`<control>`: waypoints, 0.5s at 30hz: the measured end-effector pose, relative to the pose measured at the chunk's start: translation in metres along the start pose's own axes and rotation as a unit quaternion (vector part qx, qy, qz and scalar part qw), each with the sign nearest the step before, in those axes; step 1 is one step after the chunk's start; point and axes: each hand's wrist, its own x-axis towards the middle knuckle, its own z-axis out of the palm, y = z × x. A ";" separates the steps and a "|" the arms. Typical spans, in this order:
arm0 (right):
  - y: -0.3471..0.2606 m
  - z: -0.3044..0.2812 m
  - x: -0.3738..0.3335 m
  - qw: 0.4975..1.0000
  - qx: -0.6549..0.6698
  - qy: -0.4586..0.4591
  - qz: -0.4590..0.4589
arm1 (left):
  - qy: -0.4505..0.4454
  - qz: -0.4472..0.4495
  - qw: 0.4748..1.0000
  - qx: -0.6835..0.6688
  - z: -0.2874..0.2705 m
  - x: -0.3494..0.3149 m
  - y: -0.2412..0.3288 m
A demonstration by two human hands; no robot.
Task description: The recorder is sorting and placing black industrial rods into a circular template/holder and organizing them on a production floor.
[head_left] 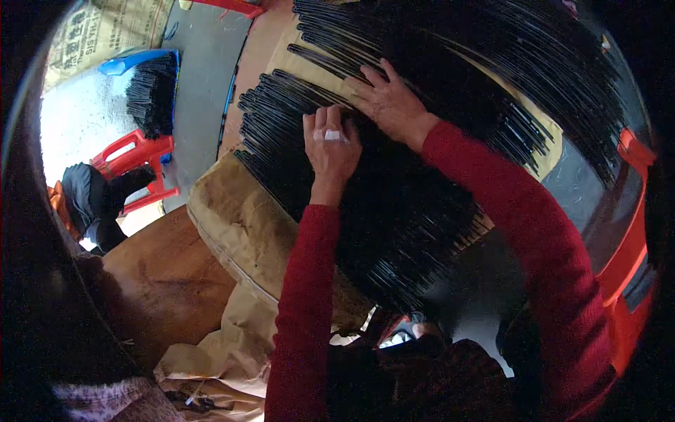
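Observation:
Thin black rods (394, 183) with rounded ends lie in a wide layer in front of me. My left hand (332, 144) is on their left part, its fingers pressed together and curled downward, a white wrap (332, 135) around one finger. The fingertips are hidden, so what they pinch does not show. Just to its right and farther off, my right hand (390, 105) lies over the rods, fingers spread and stretched out. Beneath and between the rods shows a tan sheet (281, 60).
More black rods (534, 63) lie at the far right. Red stools stand at left (137, 155) and right (626, 260). A bundle of black rods (151, 91) sits by blue plastic at far left. A printed sack (105, 35) and a brown padded piece (239, 211) flank the work.

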 end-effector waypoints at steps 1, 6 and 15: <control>0.002 0.002 -0.001 1.000 0.001 0.004 -0.002 | 0.013 0.009 1.000 0.000 0.000 -0.001 -0.001; -0.001 0.007 0.001 1.000 0.012 0.027 -0.007 | 0.008 0.010 1.000 -0.013 0.001 -0.003 -0.004; 0.007 -0.010 0.010 1.000 0.012 0.002 -0.028 | 0.001 0.002 1.000 0.002 -0.004 -0.003 -0.004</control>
